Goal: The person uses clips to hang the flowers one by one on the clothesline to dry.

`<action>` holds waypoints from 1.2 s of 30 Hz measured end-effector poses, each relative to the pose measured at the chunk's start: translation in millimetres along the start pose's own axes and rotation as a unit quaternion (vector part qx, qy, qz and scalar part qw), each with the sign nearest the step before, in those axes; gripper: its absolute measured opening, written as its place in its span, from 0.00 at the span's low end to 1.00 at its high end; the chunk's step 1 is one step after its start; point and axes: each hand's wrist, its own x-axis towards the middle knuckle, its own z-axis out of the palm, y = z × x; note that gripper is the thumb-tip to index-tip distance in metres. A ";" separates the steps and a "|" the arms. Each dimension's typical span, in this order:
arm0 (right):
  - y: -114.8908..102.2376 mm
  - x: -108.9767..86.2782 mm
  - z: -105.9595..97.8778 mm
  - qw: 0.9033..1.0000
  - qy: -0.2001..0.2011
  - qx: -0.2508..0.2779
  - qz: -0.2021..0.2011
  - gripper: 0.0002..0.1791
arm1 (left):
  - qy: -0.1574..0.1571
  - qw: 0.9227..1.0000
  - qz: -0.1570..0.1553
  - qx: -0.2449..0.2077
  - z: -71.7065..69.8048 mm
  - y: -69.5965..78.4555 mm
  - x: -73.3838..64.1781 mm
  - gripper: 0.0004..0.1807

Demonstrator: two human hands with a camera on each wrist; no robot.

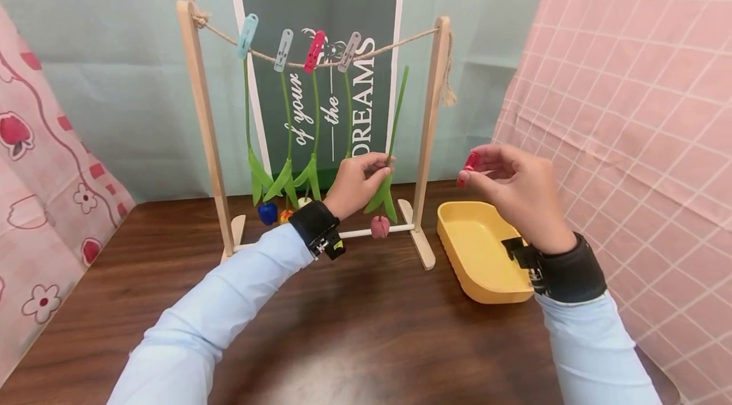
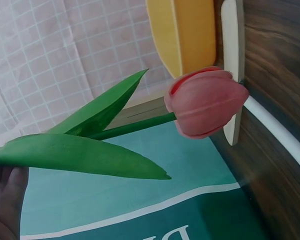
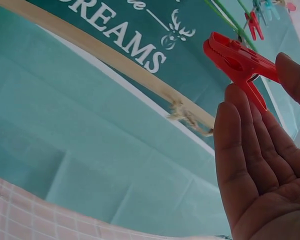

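My left hand (image 1: 357,185) pinches the green stem of an artificial pink tulip (image 1: 380,227), which hangs flower down, its stem end rising below the rope. In the left wrist view the pink bloom (image 2: 207,102) and two leaves show beyond the fingers. To the right, my right hand (image 1: 523,192) holds a red clothespin (image 1: 469,166) between thumb and fingers, above the yellow basket. In the right wrist view the clothespin's jaws point away from the fingertips. Several tulips hang upside down from clothespins on the twine rope (image 1: 400,44); the fourth one's bloom is hidden behind my left hand.
A wooden frame with left post (image 1: 200,119) and right post (image 1: 433,119) carries the rope; a white bar (image 1: 366,233) joins its feet. At the right stands a yellow basket (image 1: 480,290) on the brown table (image 1: 320,341). Pink cloths hang at both sides.
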 end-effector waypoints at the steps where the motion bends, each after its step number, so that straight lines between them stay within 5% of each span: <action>1: -1.9 3.0 -0.6 1.000 0.002 0.000 -0.001 0.17 | 0.002 1.000 -0.003 0.002 -0.3 0.1 1.7 0.11; 17: -25.4 50.9 -5.6 0.998 0.009 -0.023 -0.052 0.16 | 0.043 0.998 -0.046 -0.001 -9.1 0.0 18.4 0.10; 36: -41.8 123.2 -3.1 0.999 0.009 0.053 0.006 0.16 | 0.045 0.995 -0.085 -0.004 -2.0 -3.6 30.5 0.10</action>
